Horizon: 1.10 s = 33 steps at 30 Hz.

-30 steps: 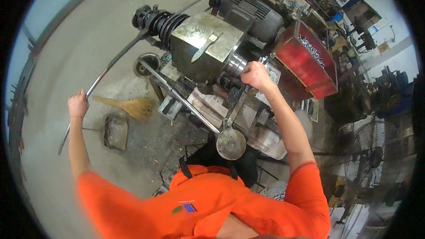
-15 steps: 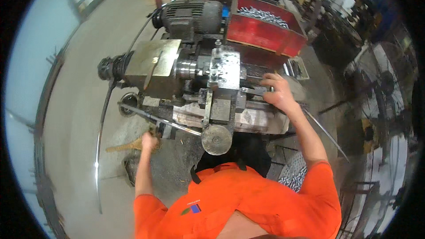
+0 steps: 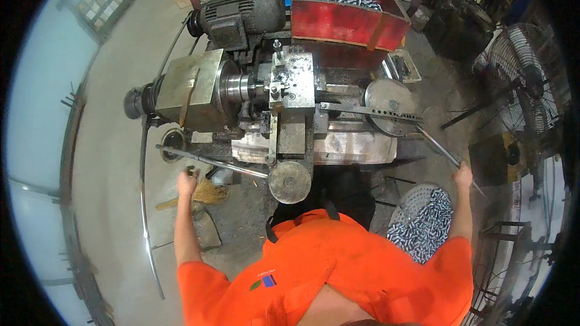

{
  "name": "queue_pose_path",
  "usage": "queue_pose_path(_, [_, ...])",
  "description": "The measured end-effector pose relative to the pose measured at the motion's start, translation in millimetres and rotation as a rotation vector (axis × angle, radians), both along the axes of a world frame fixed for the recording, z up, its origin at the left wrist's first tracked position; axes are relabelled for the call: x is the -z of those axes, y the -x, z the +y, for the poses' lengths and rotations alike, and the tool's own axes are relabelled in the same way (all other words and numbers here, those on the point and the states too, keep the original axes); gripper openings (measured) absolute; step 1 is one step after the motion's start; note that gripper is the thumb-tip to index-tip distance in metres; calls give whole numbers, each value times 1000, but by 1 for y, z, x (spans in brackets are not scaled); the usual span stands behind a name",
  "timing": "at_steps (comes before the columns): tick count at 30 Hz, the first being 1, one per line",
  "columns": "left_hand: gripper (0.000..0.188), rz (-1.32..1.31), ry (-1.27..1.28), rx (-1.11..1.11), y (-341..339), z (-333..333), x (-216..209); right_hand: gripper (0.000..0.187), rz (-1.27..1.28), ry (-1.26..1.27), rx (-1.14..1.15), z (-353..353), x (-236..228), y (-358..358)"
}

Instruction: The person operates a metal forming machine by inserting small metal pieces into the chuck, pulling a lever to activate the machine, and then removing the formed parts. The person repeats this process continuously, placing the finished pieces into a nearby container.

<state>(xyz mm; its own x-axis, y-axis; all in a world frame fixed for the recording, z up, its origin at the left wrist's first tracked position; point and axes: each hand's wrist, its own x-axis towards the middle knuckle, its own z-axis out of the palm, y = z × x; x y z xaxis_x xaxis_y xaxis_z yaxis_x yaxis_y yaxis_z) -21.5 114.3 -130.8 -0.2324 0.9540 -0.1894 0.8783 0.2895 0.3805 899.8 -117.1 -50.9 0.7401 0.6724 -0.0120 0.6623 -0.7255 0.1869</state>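
Observation:
In front of me stands a lathe-like machine with a steel block tool post [image 3: 300, 78] facing a round chuck [image 3: 237, 89]. My right hand [image 3: 463, 176] is closed around a long metal lever rod [image 3: 439, 145], which slants out from a round disc [image 3: 383, 93] at the machine's right end. At the left, my left hand [image 3: 187, 183] is closed with fingers curled by a small dark piece; what it holds is too small to name. Another rod lever [image 3: 211, 162] runs left from a round knob [image 3: 289, 182] at the front, apart from both hands.
A red bin [image 3: 338, 25] of small metal pieces stands behind the machine, beside a motor [image 3: 244, 15]. At lower right is a perforated tray [image 3: 406, 203] heaped with similar pieces. A hand brush [image 3: 210, 193] lies below the left hand. A fan [image 3: 522, 75] stands far right.
My right hand has left the machine's right side and moved right and down onto the lever rod. My left hand has shifted slightly left and up. The view has shifted too.

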Motion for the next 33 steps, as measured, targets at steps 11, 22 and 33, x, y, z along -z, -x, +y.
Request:
queue_pose_path(11, [35,-862,-417,-456,-106,16,-79,37,748,-352,20,-95,18,186])
queue_pose_path(22, [32,-893,-336,-442,-99,27,-72,33,1115,-581,186,-88,-2,259])
queue_pose_path(33, [43,-756,-128,-451,-82,26,-77,57,417,-168,-31,-76,14,114])
